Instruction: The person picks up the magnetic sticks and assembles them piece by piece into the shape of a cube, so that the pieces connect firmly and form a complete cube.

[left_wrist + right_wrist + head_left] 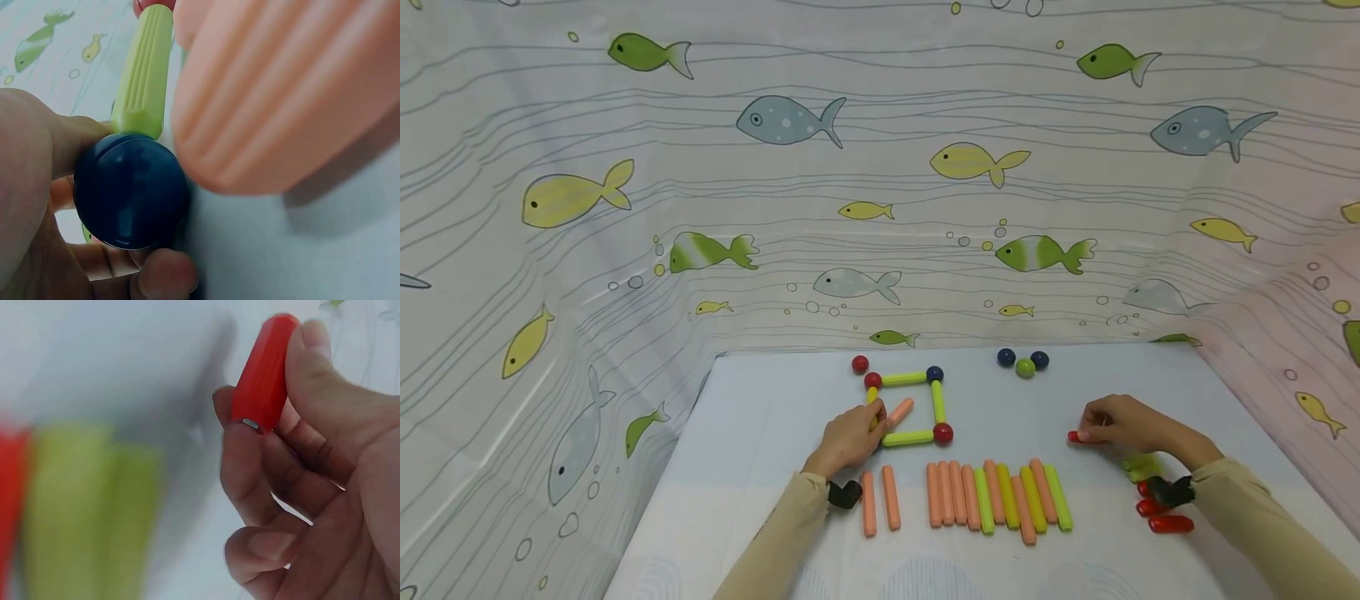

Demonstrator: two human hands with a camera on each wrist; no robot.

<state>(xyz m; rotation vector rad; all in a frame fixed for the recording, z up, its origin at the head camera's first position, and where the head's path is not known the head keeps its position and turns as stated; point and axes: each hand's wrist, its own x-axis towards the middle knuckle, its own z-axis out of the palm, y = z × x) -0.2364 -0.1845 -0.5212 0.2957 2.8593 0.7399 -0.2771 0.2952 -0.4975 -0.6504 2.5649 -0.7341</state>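
Basically, both hands were occupied. Left hand (pixel 850 437) had its digits closed round a blue ball (pixel 131 190), which I read as the near-left corner of the square frame (pixel 938 402); head view hid that corner behind the hand. Lime rod (pixel 142 72) met the ball end-on, so the grip likely steadied the joint and kept the frame from sliding.

Right hand (pixel 1120 423) pinched a short red rod (pixel 262 372) between thumb and fingers, well apart from the frame. Small metal tip (pixel 250 423) showed at one end; guessing magnetic, which would explain leaving that end exposed.

Loose peach rod (pixel 900 412) lay slanted inside the frame, close to the left fingers; couldn't tell if touching. Mixed row (pixel 995 492) of peach, lime and yellow rods lay side by side on the near part of the surface (pixel 760 392), probably for easy picking. Green rods (pixel 1141 467) and spare red rods (pixel 1171 524) sat near the right wrist, seemingly grouped by colour. Spare balls (pixel 1026 367), two blue plus one green, were clustered farther back, presumably parked out of the way.
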